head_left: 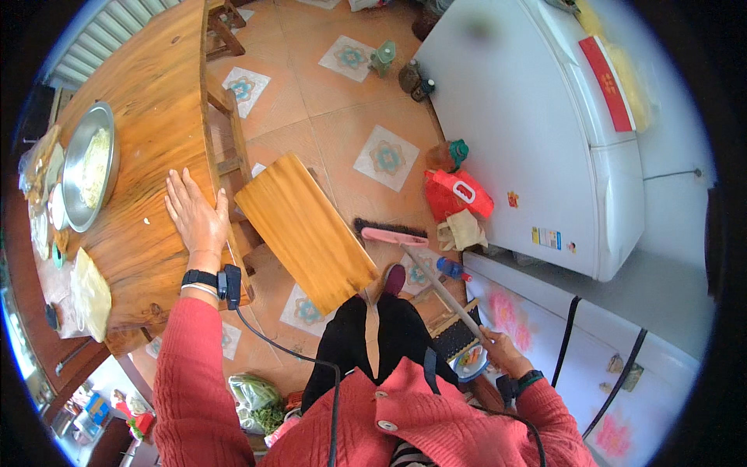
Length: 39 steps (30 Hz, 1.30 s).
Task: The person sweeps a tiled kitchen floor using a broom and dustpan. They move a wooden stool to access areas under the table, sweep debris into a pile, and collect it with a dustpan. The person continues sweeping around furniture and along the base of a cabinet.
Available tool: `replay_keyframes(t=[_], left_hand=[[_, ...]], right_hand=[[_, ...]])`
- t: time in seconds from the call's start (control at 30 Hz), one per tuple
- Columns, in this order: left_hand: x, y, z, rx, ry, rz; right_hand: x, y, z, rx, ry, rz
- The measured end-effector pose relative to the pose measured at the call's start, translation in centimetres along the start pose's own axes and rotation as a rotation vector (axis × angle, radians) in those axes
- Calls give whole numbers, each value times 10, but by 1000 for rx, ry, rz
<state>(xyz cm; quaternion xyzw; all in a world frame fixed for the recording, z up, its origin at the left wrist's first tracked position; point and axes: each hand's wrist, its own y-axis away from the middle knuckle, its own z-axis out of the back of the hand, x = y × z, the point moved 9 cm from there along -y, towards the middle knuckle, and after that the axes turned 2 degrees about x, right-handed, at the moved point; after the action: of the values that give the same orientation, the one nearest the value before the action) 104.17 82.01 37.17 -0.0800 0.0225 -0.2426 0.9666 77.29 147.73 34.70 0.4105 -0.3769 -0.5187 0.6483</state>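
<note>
My left hand (197,219) lies flat on the wooden table (140,163) near its edge, fingers apart, holding nothing. At the lower right, my right hand (506,352) grips the handle of a broom (440,292). The broom's pink head (394,236) with dark bristles rests on the tiled floor ahead of my feet, close to a blue bottle (452,268). Between the table and the broom stands a wooden bench (306,233). A steel bowl (111,175) with pale shredded food stands at the table's far left.
A white refrigerator (525,146) and a chest with a floral front (525,315) line the right side. Red bags (443,195) and a cloth bag (464,230) sit by the refrigerator. Bagged vegetables (254,394) lie on the lower left, and stools (224,35) stand beside the table.
</note>
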Motion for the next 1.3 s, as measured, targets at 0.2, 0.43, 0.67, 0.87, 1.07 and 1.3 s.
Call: replay_keyframes(t=[0.2, 0.43, 0.67, 0.87, 1.07, 1.3], left_hand=[[4, -1, -7, 4, -16, 3], [9, -4, -12, -23, -26, -18], [17, -9, -22, 9, -74, -20], [-4, 9, -13, 302, -3, 117], [-142, 225, -7, 301, 730, -573], [-78, 303, -196, 503, 950, 429]], right_hand=[[52, -20, -1, -108, -143, 119], [94, -100, -38, -371, 275, 404], [-15, -65, -113, -315, -11, 252], [-91, -23, -184, -195, -156, 48], [-113, -3, -229, -82, -634, 79], [-121, -15, -266, -113, -698, 140]])
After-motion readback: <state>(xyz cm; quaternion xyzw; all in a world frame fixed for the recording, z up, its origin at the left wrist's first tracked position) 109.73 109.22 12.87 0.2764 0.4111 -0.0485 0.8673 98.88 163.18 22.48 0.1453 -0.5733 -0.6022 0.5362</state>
